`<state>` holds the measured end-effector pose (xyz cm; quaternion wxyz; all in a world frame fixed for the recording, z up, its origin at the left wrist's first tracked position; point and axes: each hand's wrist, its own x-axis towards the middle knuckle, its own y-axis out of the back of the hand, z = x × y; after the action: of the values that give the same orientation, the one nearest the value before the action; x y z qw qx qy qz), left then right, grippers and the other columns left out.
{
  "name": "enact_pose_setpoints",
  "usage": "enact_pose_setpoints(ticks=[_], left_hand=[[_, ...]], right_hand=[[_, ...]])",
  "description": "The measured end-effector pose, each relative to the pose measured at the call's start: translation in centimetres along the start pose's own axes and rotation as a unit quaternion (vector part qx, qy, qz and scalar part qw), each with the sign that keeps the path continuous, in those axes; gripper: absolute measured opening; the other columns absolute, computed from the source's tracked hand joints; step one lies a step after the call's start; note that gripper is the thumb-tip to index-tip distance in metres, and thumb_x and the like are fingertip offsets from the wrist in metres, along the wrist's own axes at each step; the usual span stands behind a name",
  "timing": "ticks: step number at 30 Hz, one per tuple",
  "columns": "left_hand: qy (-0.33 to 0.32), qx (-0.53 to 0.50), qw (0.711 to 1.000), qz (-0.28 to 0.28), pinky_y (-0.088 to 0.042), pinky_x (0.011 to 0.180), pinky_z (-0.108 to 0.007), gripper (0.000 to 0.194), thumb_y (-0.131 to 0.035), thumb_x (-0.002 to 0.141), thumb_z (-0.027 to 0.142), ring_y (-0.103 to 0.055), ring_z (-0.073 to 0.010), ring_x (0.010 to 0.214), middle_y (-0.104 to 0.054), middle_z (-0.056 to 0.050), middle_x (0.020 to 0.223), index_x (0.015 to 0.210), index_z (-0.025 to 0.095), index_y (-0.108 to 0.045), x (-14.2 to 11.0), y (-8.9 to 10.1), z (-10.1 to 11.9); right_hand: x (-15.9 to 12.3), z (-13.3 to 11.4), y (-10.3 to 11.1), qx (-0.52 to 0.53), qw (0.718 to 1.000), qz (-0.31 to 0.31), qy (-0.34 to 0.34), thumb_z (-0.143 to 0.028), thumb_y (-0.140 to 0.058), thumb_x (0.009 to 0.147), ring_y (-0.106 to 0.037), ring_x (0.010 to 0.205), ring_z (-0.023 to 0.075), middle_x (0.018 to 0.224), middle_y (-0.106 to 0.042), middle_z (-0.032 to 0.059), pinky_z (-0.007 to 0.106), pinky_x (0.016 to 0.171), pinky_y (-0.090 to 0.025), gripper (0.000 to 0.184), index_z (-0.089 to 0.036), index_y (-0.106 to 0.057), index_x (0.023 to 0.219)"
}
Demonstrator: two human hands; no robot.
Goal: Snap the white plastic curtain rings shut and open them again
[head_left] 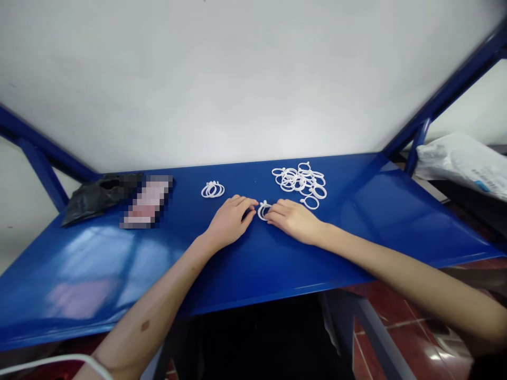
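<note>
A few white rings [260, 212], each with a small knob like a curtain ring, lie at the middle of the blue table. My right hand [295, 219] has its fingers on their right side, partly covering them. Just left of these rings is my left hand [232, 219], thumb and fingers curved with a gap between them and nothing visible inside. A small overlapping group of white rings [213, 189] rests farther back on the left. Beyond my right hand, a larger loose pile of the same rings [299, 180] spreads out, with one ring [317, 204] at its near edge.
On the table's [245, 285] left side lie a black plastic bag [99, 198] and a blurred-out flat pinkish object [147, 203]. Blue frame bars [439, 100] rise at both sides against a pale wall. At the far right is a white plastic package [463, 161].
</note>
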<state>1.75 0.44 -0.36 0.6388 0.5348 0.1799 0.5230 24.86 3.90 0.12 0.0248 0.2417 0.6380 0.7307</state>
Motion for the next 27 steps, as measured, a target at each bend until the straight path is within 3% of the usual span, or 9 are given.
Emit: enact_pose_setpoints(ticks=[7, 12, 19, 24, 27], left_hand=[[0.001, 0.025, 1.000, 0.008, -0.052, 0.096, -0.042, 0.028, -0.047, 0.088, 0.007, -0.060, -0.0249, 0.110, -0.063, -0.010, 0.116, 0.111, 0.020, -0.056, -0.5, 1.2, 0.1], [-0.024, 0.007, 1.000, -0.008, -0.050, 0.100, -0.040, 0.025, -0.051, 0.089, 0.009, -0.059, -0.0234, 0.112, -0.059, -0.008, 0.118, 0.111, 0.021, -0.054, -0.7, 1.1, 0.7], [0.038, 0.037, 0.998, -0.017, -0.049, 0.098, -0.046, 0.024, -0.061, 0.092, 0.022, -0.058, -0.0285, 0.111, -0.062, -0.009, 0.115, 0.114, 0.020, -0.053, -0.7, 0.3, 0.4], [0.078, 0.046, 0.996, 0.021, -0.050, 0.094, -0.043, 0.019, -0.063, 0.092, 0.024, -0.057, -0.0269, 0.108, -0.063, -0.009, 0.111, 0.107, 0.020, -0.053, -0.6, 0.0, 0.3], [0.087, 0.035, 0.996, 0.014, -0.050, 0.089, -0.042, 0.010, -0.063, 0.092, 0.023, -0.057, -0.0252, 0.100, -0.065, -0.006, 0.099, 0.096, 0.021, -0.053, -0.5, -0.1, 0.4]], right_hand=[[2.2, -1.6, -1.6, 0.111, 0.992, 0.027, -0.058, -0.023, -0.051, 0.102, -0.057, 0.090, 0.0229, 0.104, -0.069, 0.0116, 0.038, 0.085, -0.051, 0.017, -0.015, -0.064, 0.111], [1.3, -1.0, -0.4, 0.150, 0.985, 0.028, -0.080, -0.025, -0.055, 0.101, -0.057, 0.098, 0.0242, 0.110, -0.066, 0.0114, 0.042, 0.088, -0.054, 0.019, -0.018, -0.065, 0.115], [0.7, 0.0, 0.4, 0.168, 0.979, 0.013, -0.116, -0.028, -0.066, 0.094, -0.059, 0.116, 0.0277, 0.133, -0.052, 0.0175, 0.049, 0.100, -0.054, 0.024, -0.015, -0.067, 0.115], [0.6, 0.2, -0.5, 0.204, 0.971, 0.025, -0.125, -0.020, -0.059, 0.098, -0.065, 0.104, 0.0217, 0.132, -0.052, 0.0166, 0.045, 0.097, -0.057, 0.015, -0.014, -0.068, 0.108], [0.7, -0.1, -0.5, 0.174, 0.976, 0.023, -0.126, -0.020, -0.056, 0.099, -0.064, 0.098, 0.0204, 0.132, -0.054, 0.0159, 0.042, 0.090, -0.059, 0.016, -0.015, -0.071, 0.103]])
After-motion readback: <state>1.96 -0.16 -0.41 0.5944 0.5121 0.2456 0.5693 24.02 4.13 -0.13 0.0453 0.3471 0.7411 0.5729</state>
